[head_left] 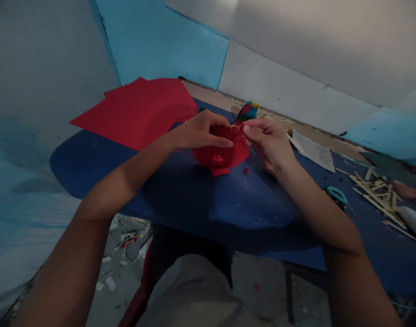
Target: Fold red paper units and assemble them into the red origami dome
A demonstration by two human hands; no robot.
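Note:
A round, ribbed red object point(222, 152) rests on the dark blue table in the middle of the view. My left hand point(206, 131) holds it from the left, thumb across its front and fingers over its top. At its upper right edge, my right hand point(264, 138) is closed in a pinch, thumb against index finger; what is between the fingertips is too small to make out. Just behind the hands stands a small multicoloured object point(249, 111) in blue, yellow, red and green. A tiny red bit point(247, 171) lies in front of the round object.
Red sheets point(139, 111) lie at the back left of the blue table point(194, 200). On the right are a white paper piece point(313, 151), teal scissor-like handles point(337, 195) and a pile of thin wooden sticks point(379, 195). A wall stands behind the table.

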